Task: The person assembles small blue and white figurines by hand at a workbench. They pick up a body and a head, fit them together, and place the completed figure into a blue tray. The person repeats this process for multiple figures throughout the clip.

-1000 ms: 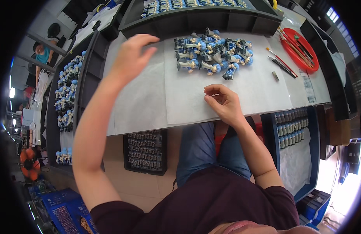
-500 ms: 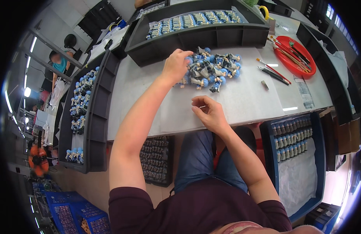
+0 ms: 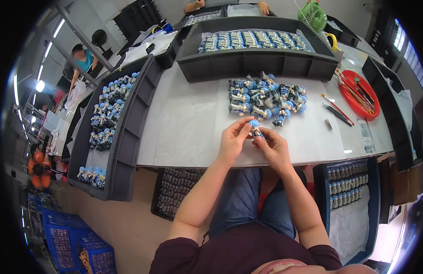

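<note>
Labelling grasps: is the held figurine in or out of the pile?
Out: the figurine is held between the left hand and right hand, on the near side of the pile.

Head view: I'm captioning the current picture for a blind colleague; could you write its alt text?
A person's left hand and right hand hold a small blue-haired figurine above a white-covered table. Farther back are a loose pile of similar figurines and a dark tray with more in rows; a red dish of brushes sits to the right.
</note>
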A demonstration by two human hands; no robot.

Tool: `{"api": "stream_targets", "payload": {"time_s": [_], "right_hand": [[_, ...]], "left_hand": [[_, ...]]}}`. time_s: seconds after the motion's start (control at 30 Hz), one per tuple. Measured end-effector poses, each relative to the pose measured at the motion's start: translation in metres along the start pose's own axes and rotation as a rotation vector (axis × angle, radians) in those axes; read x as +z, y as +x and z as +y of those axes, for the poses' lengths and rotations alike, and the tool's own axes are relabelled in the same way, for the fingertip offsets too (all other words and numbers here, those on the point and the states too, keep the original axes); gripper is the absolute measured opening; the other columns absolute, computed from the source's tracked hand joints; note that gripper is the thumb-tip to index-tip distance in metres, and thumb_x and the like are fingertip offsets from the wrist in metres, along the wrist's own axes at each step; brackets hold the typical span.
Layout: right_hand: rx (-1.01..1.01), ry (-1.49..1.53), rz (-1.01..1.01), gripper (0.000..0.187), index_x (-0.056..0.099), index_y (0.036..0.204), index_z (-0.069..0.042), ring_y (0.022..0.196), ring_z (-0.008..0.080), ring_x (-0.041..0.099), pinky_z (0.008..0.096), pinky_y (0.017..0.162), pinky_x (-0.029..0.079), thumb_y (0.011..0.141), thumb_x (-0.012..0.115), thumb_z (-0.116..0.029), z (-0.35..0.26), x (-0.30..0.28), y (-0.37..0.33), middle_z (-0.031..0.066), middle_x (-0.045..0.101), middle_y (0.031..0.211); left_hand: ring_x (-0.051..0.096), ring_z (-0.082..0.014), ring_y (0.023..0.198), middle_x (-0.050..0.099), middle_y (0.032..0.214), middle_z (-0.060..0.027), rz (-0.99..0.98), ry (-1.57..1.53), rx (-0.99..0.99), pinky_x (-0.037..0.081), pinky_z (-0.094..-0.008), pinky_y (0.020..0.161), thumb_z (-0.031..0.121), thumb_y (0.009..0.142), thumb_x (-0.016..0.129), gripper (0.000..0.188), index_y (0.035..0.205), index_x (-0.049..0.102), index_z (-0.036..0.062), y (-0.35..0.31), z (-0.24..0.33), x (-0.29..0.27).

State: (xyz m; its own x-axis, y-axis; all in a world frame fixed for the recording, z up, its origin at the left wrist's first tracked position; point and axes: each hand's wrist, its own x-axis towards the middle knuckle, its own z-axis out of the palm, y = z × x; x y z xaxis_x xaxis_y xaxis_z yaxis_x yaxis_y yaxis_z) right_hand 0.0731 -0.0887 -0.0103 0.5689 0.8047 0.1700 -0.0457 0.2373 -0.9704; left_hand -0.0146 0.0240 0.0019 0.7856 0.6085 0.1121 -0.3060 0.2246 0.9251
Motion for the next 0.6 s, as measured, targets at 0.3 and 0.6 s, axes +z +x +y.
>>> {"api": "stream_targets", "payload": {"time_s": [0.3,0.6], "right_hand": [[0.075,0.043,-0.032,0.028,0.052,0.112,0.006,0.086,0.0123,0.056,0.0249,0.074,0.047,0.088,0.053,-0.01,-0.0067,0.0016,0.0013,0.0085,0.06,0.097],[0.048,0.001,-0.051,0.029,0.05,0.114,0.004,0.085,0.0122,0.057,0.025,0.077,0.046,0.089,0.051,-0.008,-0.0052,-0.0005,0.0067,0.0101,0.06,0.099]], "left_hand": [[0.059,-0.0132,0.084,0.062,0.093,-0.0058,0.117,-0.164,-0.032,0.047,-0.028,0.076,0.015,0.088,0.055,0.025,0.109,0.056,0.0008,-0.0013,-0.0128,-0.0116],[0.059,-0.0126,0.082,0.063,0.092,-0.0051,0.133,-0.206,-0.045,0.046,-0.0271,0.076,0.015,0.087,0.057,0.023,0.105,0.059,0.002,0.0008,-0.0051,-0.0116]]}}
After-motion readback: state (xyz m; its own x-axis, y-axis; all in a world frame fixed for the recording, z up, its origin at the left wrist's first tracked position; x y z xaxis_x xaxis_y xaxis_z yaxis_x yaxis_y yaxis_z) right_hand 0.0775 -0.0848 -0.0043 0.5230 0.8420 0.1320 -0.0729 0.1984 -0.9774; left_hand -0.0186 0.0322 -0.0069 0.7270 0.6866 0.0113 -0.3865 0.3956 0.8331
